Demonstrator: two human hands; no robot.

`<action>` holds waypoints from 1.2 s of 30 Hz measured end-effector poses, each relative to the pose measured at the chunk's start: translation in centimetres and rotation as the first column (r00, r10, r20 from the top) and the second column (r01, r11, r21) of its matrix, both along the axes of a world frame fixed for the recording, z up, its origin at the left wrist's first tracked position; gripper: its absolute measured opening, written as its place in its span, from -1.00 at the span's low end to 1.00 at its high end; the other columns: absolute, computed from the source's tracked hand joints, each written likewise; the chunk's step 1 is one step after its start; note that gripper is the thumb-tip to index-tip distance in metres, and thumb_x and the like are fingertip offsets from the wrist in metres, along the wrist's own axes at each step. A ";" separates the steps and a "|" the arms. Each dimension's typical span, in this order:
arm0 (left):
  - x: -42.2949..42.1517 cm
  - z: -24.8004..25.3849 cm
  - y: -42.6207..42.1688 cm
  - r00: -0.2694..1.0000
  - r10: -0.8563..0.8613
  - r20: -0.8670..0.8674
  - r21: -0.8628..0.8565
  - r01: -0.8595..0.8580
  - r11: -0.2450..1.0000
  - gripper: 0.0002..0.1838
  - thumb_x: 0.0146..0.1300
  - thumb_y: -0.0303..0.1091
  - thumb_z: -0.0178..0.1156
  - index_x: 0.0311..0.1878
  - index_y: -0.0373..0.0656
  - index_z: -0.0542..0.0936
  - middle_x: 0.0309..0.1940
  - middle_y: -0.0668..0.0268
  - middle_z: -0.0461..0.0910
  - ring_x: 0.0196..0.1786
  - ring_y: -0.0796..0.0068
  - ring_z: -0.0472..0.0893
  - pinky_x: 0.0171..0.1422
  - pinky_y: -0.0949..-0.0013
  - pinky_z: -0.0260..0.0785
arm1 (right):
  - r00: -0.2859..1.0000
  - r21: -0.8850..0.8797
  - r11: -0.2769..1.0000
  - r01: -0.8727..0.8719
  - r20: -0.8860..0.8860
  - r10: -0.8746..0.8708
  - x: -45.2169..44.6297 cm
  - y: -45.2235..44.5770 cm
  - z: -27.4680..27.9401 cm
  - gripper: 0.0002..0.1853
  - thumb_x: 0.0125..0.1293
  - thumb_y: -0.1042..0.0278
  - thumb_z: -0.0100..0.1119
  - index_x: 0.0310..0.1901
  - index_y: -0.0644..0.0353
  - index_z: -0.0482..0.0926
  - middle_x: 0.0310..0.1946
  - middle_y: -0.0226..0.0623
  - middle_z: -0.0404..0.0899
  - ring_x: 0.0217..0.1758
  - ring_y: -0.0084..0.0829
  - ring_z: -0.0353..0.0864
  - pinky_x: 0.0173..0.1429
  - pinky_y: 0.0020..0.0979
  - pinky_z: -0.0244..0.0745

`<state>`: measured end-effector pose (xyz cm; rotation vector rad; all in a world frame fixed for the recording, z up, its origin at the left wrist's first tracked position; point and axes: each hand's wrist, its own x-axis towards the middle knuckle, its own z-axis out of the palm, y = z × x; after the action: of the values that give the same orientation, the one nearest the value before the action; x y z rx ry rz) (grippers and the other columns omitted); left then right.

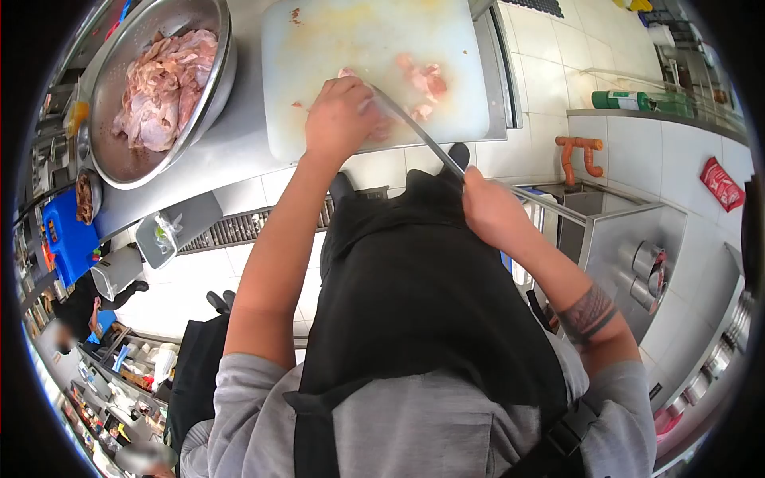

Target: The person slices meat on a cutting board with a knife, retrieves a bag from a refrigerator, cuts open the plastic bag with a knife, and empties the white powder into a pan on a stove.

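My right hand (492,209) is closed round the handle of a long knife (421,132), whose blade slants up and left over the white cutting board (303,48). My left hand (343,115) is on the board near the blade's far end, fingers curled on a piece of raw meat (379,127) that they partly hide. Right of the blade lie loose scraps of raw meat (429,81). A large steel colander (107,151) stands left of the board, with a heap of raw meat pieces (167,92) in it.
The steel counter (247,119) runs under board and colander. Grey bins (179,227) stand below it, near a floor drain grate (247,231). At far left a person (76,319) is in the background. A steel cabinet (629,239) and orange pipe (570,155) are at right.
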<state>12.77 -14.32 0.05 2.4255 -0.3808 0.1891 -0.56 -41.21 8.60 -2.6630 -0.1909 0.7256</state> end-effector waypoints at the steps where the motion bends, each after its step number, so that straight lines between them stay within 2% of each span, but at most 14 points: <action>1: 0.0 0.0 0.1 1.000 0.001 0.005 0.001 -0.001 1.000 -0.76 0.13 -0.34 0.38 -0.12 -0.15 0.77 0.00 0.32 0.71 0.16 0.17 0.63 0.24 0.18 0.54 | 1.000 0.019 1.000 -0.012 0.004 0.012 -0.5 -0.6 0.3 -0.83 0.44 0.42 0.03 -0.04 0.28 0.36 -0.38 0.21 0.65 -0.22 0.27 0.68 -0.10 0.20 0.55; 4: -0.2 0.1 0.6 1.000 -0.024 -0.002 0.021 0.024 0.999 -0.75 0.14 -0.36 0.39 -0.10 -0.15 0.76 0.04 0.30 0.68 0.16 0.18 0.63 0.19 0.19 0.57 | 1.000 -0.037 0.999 0.008 -0.023 -0.009 0.6 -1.8 1.6 -0.85 0.46 0.43 0.05 -0.07 0.29 0.35 -0.41 0.22 0.64 -0.25 0.29 0.68 -0.12 0.21 0.55; 6: -0.7 0.4 0.8 0.999 -0.018 -0.039 -0.174 0.011 0.985 -0.71 0.16 -0.39 0.40 -0.03 -0.17 0.73 0.07 0.25 0.64 0.14 0.19 0.63 0.11 0.20 0.61 | 0.998 -0.049 0.997 0.062 0.013 -0.062 1.7 -2.1 1.3 -0.85 0.47 0.43 0.05 -0.07 0.29 0.35 -0.42 0.22 0.64 -0.27 0.29 0.68 -0.14 0.22 0.55; 9: -1.1 1.2 0.6 0.996 0.052 -0.076 -0.223 -0.068 0.972 -0.66 0.17 -0.40 0.41 0.03 -0.20 0.69 0.10 0.21 0.60 0.12 0.20 0.63 0.05 0.21 0.63 | 0.991 -0.096 0.988 0.120 0.077 -0.113 2.5 -2.1 1.3 -0.85 0.50 0.39 0.04 -0.06 0.28 0.35 -0.43 0.22 0.64 -0.29 0.30 0.68 -0.18 0.23 0.55; 12: -0.9 1.2 0.2 0.984 0.170 0.042 -0.173 -0.161 0.972 -0.66 0.19 -0.39 0.39 0.04 -0.23 0.67 0.05 0.20 0.62 0.11 0.17 0.63 0.07 0.19 0.61 | 0.990 -0.036 0.993 0.110 0.098 -0.106 2.6 -0.3 1.3 -0.83 0.48 0.38 0.05 -0.06 0.28 0.35 -0.42 0.21 0.65 -0.29 0.29 0.68 -0.18 0.23 0.55; 14: -0.1 0.8 0.7 0.986 0.164 0.001 -0.142 -0.162 0.976 -0.68 0.20 -0.39 0.38 0.03 -0.23 0.68 0.04 0.20 0.63 0.10 0.16 0.62 0.09 0.18 0.60 | 0.980 0.063 0.998 0.027 0.194 -0.039 2.8 1.6 1.0 -0.84 0.47 0.40 0.04 -0.06 0.29 0.36 -0.40 0.19 0.66 -0.30 0.27 0.68 -0.18 0.23 0.55; 16: 0.4 0.5 1.0 0.985 0.166 -0.041 -0.109 -0.170 0.979 -0.69 0.20 -0.38 0.37 0.01 -0.24 0.68 0.03 0.19 0.64 0.10 0.14 0.62 0.10 0.17 0.58 | 0.991 0.034 0.999 -0.008 0.137 0.003 3.9 3.2 1.2 -0.85 0.45 0.43 0.02 -0.06 0.30 0.37 -0.40 0.19 0.66 -0.31 0.25 0.68 -0.18 0.21 0.55; 18: 0.7 0.3 1.4 0.998 0.070 -0.006 -0.031 -0.070 0.997 -0.69 0.19 -0.40 0.34 0.01 -0.25 0.68 0.00 0.17 0.67 0.10 0.10 0.62 0.14 0.16 0.55 | 0.998 -0.027 0.999 -0.045 0.031 0.046 5.0 4.5 2.0 -0.86 0.40 0.49 -0.02 -0.07 0.33 0.38 -0.40 0.19 0.67 -0.30 0.22 0.70 -0.17 0.17 0.58; 21: 1.0 -0.3 1.6 0.999 0.012 0.047 -0.021 -0.011 1.000 -0.68 0.16 -0.43 0.32 0.00 -0.27 0.69 0.01 0.15 0.68 0.12 0.07 0.62 0.18 0.15 0.55 | 0.997 -0.024 0.998 -0.065 0.032 0.066 5.6 4.8 1.6 -0.85 0.36 0.52 -0.03 -0.08 0.34 0.38 -0.41 0.18 0.67 -0.28 0.22 0.71 -0.15 0.15 0.59; 25: 1.1 -0.2 1.6 1.000 0.000 -0.015 -0.041 -0.001 0.999 -0.69 0.15 -0.40 0.27 -0.03 -0.25 0.70 0.02 0.17 0.68 0.17 0.07 0.60 0.25 0.13 0.52 | 0.997 -0.019 0.997 -0.070 0.038 0.071 7.6 6.3 -0.3 -0.85 0.37 0.51 -0.03 -0.07 0.34 0.38 -0.37 0.18 0.69 -0.22 0.20 0.73 -0.11 0.14 0.60; 27: 1.1 0.0 1.6 1.000 -0.024 -0.012 -0.022 0.024 0.999 -0.69 0.14 -0.40 0.27 -0.03 -0.26 0.70 0.02 0.19 0.69 0.16 0.08 0.60 0.25 0.13 0.52 | 0.985 0.054 0.994 -0.100 0.148 0.091 9.6 7.9 -1.9 -0.84 0.38 0.50 -0.02 -0.06 0.35 0.38 -0.31 0.17 0.70 -0.16 0.18 0.74 -0.09 0.11 0.60; 30: 1.0 -0.4 1.6 1.000 -0.013 -0.003 -0.039 0.013 0.999 -0.70 0.14 -0.40 0.27 -0.05 -0.25 0.70 0.01 0.20 0.69 0.15 0.08 0.60 0.23 0.13 0.53 | 0.990 0.125 0.985 -0.115 0.093 0.104 12.8 10.6 -2.3 -0.82 0.40 0.47 0.00 -0.03 0.34 0.38 -0.27 0.15 0.71 -0.13 0.18 0.74 -0.06 0.11 0.60; 34: 0.9 -0.6 1.8 1.000 0.000 -0.003 -0.016 0.000 1.000 -0.70 0.14 -0.40 0.28 -0.04 -0.24 0.71 0.02 0.21 0.70 0.16 0.08 0.60 0.24 0.14 0.53 | 0.989 0.112 0.986 -0.121 0.095 0.110 11.9 9.5 -3.1 -0.80 0.42 0.42 0.03 -0.02 0.32 0.38 -0.27 0.15 0.71 -0.15 0.19 0.73 -0.06 0.13 0.59; 36: 0.8 -1.0 1.9 0.999 0.032 0.013 -0.031 -0.032 0.999 -0.70 0.15 -0.40 0.28 -0.04 -0.23 0.72 0.03 0.21 0.70 0.18 0.08 0.60 0.26 0.14 0.52 | 0.988 0.029 0.996 -0.089 0.129 0.084 8.4 6.7 -2.8 -0.80 0.43 0.41 0.04 -0.01 0.31 0.37 -0.29 0.15 0.69 -0.17 0.20 0.72 -0.08 0.15 0.58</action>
<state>13.55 -12.45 -0.96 2.4025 -0.3431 0.2237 7.80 -34.48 5.79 -2.6830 -0.3520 0.5729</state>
